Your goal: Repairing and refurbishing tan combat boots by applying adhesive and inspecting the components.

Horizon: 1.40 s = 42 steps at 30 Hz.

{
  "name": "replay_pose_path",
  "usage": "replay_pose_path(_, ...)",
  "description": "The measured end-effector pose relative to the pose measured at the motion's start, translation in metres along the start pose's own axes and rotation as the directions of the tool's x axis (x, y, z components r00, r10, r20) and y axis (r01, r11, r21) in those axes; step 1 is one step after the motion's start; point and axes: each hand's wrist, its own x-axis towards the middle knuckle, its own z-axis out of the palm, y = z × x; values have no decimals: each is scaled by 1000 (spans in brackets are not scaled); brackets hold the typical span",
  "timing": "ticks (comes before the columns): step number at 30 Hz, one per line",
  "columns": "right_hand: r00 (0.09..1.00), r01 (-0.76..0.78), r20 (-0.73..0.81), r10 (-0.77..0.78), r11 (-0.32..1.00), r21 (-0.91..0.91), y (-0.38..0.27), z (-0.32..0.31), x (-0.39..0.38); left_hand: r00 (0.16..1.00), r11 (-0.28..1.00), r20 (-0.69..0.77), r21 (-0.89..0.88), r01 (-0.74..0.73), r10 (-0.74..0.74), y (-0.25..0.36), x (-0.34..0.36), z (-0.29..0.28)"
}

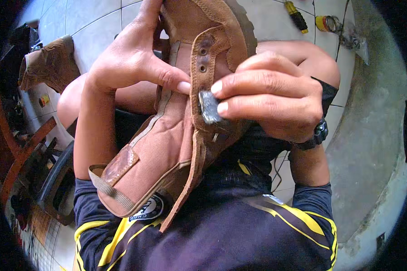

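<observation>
Gripping close to the camera with the right hand [280,95], pinching a small dark piece [209,109] of unclear material under two fingertips, hiding the thumb from view, and resting it on the eyelet flap [208,58]. Wearing a black watch [320,131] just behind. Bracing the brown boot [160,126] with the left hand [131,61], laying the thumb beside the flap and losing the other fingers behind the boot or past the frame edge. Holding the boot over the lap, slanting its shaft down-left toward the dark shirt [226,217], and dangling a thin brown strip [190,180]. Probably weighing moderately, likely folding softly at the fabric shaft, being stiffer along leather and sole, seeming grippy rather than slippery and hardly fragile. Best taking hold at the leather beside the eyelets, backing the flap from behind. Showing farther out, on the tiled floor [95,36], a second boot [52,63] at left and a yellow-and-black screwdriver [296,17] at upper right.
</observation>
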Motion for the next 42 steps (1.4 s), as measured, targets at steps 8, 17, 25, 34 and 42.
replay_pose_path(8, 998, -60, -2, 61, 997, 43, -2, -1, 0, 998, 996, 11, 68, 58, -59, 2, 1, 0)
replay_pose_path(17, 995, -73, -63, 73, 997, 10, 4, 2, -1, 999, 1000, 51, 26, 15, -16, -5, 6, -9)
replay_pose_path(25, 995, -52, -83, 49, 998, -36, 5, 3, 1, 996, 995, 83, 97, 7, -15, -10, 5, -21)
replay_pose_path(34, 999, -35, -39, 35, 999, 0, 2, 3, 2, 999, 1000, 52, 15, -13, 12, -16, 7, -21)
replay_pose_path(42, 1000, -23, 2, 23, 999, 46, 3, 1, 0, 995, 992, 104, 127, -29, 16, -16, 5, -23)
